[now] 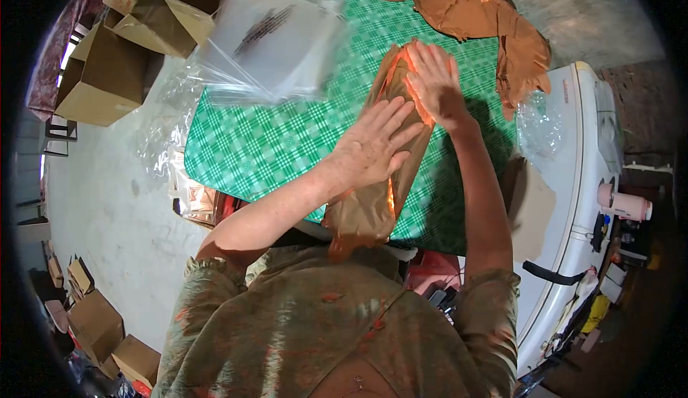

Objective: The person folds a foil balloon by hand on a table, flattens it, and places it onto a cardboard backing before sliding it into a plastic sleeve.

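Observation:
A long piece of thin brown, crinkled sheet material [362, 215] lies folded lengthwise across the table, its near end hanging over the front edge. Bright orange shows along its fold. My left hand [373, 140] is over its middle part, palm down with the fingers spread. Farther up, my right hand [436, 83] rests flat on the far end, fingers stretched out, with glowing orange around the fingertips. What the sheet is exactly, I cannot tell.
A green checked cloth [251, 144] covers the table. On it sit a stack of clear plastic bags [276, 47] and more brown crumpled sheets [466, 11]. Open cardboard boxes [107, 75] stand at left; a white appliance [573, 183] borders the right side.

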